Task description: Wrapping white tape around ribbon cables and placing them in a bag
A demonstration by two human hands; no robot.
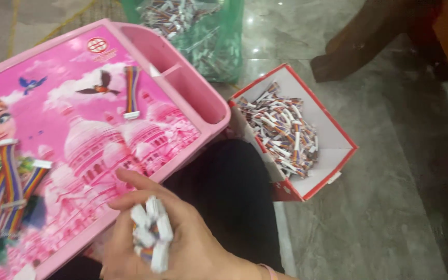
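Observation:
My right hand (182,243) is at the bottom of the head view, over the near edge of a pink picture-printed lap table (94,119). Its fingers are closed around a bunch of short cables with white connectors (151,231). My left hand is out of view. Several rainbow ribbon cables (3,192) with white end plugs lie on the table's left part. One more ribbon cable (130,91) lies near the table's far side, next to its recessed pink tray (187,91).
A red-and-white cardboard box (333,140) on the grey tile floor to the right holds a heap of the small connector cables. A green plastic bag (208,31) with more of them stands behind the table. Dark wooden furniture legs (359,41) are at top right.

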